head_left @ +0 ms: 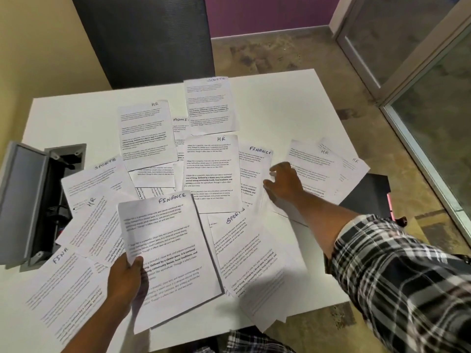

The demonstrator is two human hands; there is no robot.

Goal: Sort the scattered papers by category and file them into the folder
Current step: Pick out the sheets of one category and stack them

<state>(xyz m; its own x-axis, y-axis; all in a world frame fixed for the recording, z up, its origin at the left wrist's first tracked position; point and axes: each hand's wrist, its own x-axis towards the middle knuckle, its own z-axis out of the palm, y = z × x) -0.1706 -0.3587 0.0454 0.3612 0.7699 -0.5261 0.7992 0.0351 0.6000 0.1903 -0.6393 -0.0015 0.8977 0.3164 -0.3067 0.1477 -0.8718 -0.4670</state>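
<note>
- White tabletop [275, 103] filled most of the frame, with printed sheets scattered over it; patterned floor lay beyond its far edge, in the upper right of the frame.
- Nearest the camera, at lower centre, the left hand [125, 278] gripped a held FINANCE sheet [168, 250], thumb curled over its lower left edge and the page lifted above the other papers.
- At lower left, a partly covered sheet marked FIN [63, 286] lay flat, running off the near table edge.
- Right of the held page, a SPORTS sheet [244, 253] lay tilted on the table.
- From the lower right, a plaid sleeve [397, 281] reached in; the right hand [284, 183] rested with fingers spread and bent on the right edge of a second FINANCE sheet [254, 171]. Whether it pinched that paper I could not tell.
- Just beyond that hand, two overlapping HR sheets [321, 169] lay at the right side of the table, partly over a dark folder [369, 192] at the right table edge.
- At centre, another HR sheet [209, 174] lay beside the second FINANCE sheet.
- At the left edge, an open grey cable box [30, 200] was set into the table.
- Farther back, an HR page [146, 133], an ADMIN page [179, 123] mostly covered, and a far SPORTS page [210, 105] lay toward the upper centre.
- Behind the table, a dark chair back [142, 39] stood at upper left.
</note>
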